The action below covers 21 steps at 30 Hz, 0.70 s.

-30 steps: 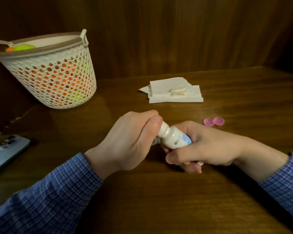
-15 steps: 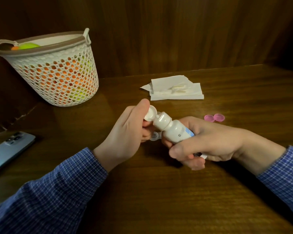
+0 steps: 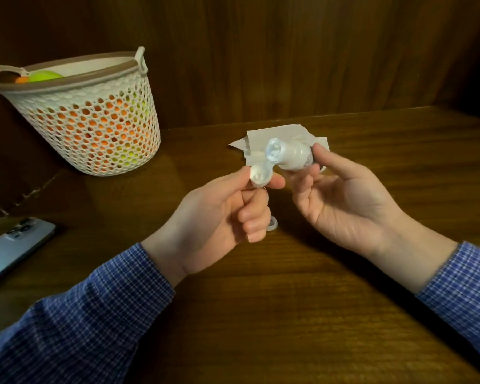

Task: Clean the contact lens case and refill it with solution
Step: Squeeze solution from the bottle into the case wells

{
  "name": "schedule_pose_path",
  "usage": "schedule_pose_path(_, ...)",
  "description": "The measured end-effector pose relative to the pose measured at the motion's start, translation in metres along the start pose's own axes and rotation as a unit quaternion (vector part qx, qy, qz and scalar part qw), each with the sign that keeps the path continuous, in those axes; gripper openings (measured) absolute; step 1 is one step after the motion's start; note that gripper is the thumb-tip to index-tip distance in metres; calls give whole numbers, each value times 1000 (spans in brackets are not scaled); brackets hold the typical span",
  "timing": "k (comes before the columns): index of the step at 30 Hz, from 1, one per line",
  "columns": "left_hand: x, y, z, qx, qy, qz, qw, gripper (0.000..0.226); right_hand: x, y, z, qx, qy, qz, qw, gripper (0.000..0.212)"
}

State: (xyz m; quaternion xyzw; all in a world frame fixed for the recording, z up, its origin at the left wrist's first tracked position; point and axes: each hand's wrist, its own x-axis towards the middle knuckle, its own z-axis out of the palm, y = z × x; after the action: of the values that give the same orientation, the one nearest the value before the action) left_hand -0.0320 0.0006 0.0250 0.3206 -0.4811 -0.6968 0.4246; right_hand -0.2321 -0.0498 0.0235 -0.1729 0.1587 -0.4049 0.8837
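My right hand [image 3: 344, 206] holds a small white solution bottle [image 3: 295, 156] lifted above the wooden table, its nozzle turned toward me and to the left. The flip cap [image 3: 259, 176] is open and hangs from its hinge. My left hand [image 3: 219, 217] pinches that cap between thumb and forefinger. A bit of the clear lens case [image 3: 272, 225] shows on the table just behind my left hand's curled fingers. The pink lids are hidden from view.
A folded white tissue [image 3: 263, 135] lies on the table behind the bottle. A white mesh basket [image 3: 94, 139] with orange and green things inside stands at the back left. A phone [image 3: 14, 245] lies near the left edge.
Both hands rose from the table and the bottle turned its nozzle toward me. The cap, closed a second ago, is flipped open. My right hand now hides the pink lids.
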Motion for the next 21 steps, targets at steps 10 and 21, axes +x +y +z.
schedule_pose_path(10, -16, -15, -32, 548, 179, 184, 796, 12, 9, -5, -1, -173, 144, -36, 974, 41)
schedule_pose_path(21, -5, -29, -31, 656, 144, 104, 733, 53, 24, 9, -3, -407, 186, -77, 891, 34)
